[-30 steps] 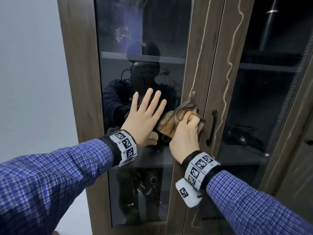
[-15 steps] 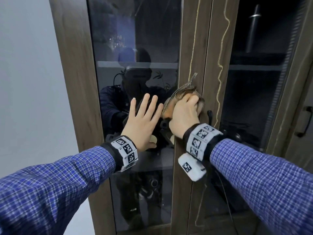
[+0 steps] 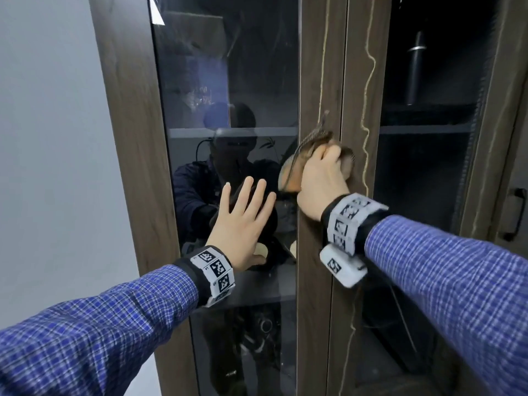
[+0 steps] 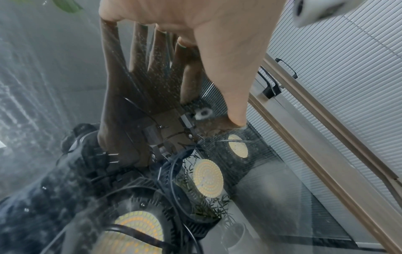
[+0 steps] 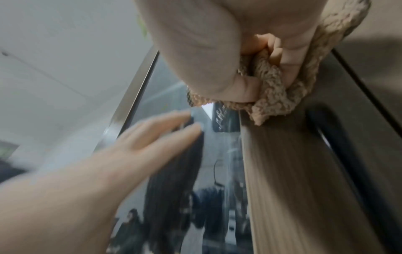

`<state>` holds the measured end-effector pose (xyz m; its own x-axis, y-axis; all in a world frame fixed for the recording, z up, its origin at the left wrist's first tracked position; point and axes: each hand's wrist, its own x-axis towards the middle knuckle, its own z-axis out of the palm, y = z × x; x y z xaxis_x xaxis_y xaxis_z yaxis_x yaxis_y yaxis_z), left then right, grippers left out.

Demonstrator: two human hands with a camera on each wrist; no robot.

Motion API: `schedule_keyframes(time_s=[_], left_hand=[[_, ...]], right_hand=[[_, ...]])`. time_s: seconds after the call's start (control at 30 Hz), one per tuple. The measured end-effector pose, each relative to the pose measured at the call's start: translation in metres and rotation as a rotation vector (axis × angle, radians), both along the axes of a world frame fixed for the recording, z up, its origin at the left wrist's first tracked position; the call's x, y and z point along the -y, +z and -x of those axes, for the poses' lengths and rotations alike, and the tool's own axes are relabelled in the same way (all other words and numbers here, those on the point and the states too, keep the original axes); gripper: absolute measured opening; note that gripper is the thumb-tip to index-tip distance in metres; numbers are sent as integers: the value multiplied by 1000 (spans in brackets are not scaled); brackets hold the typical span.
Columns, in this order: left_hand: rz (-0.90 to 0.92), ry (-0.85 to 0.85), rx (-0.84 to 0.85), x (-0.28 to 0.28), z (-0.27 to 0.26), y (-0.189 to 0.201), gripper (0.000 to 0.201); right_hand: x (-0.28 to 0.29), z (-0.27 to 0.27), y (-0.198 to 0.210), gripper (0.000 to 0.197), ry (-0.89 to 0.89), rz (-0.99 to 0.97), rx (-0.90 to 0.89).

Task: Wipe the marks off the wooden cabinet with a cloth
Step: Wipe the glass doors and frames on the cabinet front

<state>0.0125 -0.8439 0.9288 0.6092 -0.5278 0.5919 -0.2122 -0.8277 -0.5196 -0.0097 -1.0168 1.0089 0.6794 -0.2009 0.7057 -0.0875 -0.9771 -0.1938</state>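
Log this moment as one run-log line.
left hand: flat on glass door | right hand: grips tan knitted cloth on wooden door stile

Nubbly cloth (image 5: 274, 89), matt wood-grain cabinet (image 3: 317, 81)

Wooden cabinet (image 3: 137, 155), glass door (image 3: 228, 81) w/ reflections, inner shelf (image 3: 423, 129), dark interior

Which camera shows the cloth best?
The right wrist view: the cloth fills the frame close up, bunched in the right hand. The head view shows only its edges; the left wrist view shows none.
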Motion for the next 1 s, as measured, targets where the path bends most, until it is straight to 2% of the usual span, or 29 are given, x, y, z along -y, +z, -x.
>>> schedule_keyframes(time_s=[0.1, 0.23, 0.3, 0.43, 0.53, 0.63, 0.77, 0.87, 1.0], left_hand=[[5, -16, -18, 0, 1, 1, 135], [-3, -10, -24, -1, 2, 3, 134], [-27, -4, -32, -1, 4, 5, 132], [-55, -80, 28, 3, 11, 28, 107], [37, -168, 146, 10, 13, 64, 93], [123, -149, 223, 18, 10, 109, 96], [221, -49, 204, 18, 0, 161, 111], [198, -2, 177, 13, -5, 175, 117], [133, 31, 197, 12, -8, 174, 122]], right_hand=[[8, -2, 15, 88, 9, 14, 57], [14, 6, -36, 79, 108, 135, -35], [18, 7, -48, 77, 186, 162, -56], [26, 3, -11, 70, 236, 185, 21], [35, -7, 33, 72, 207, 194, 116], [43, -10, 58, 70, 231, 198, 175], [48, -11, 40, 73, 302, 179, 164], [60, -17, 31, 74, 387, 230, 130], [73, -24, 87, 69, 392, 198, 228]])
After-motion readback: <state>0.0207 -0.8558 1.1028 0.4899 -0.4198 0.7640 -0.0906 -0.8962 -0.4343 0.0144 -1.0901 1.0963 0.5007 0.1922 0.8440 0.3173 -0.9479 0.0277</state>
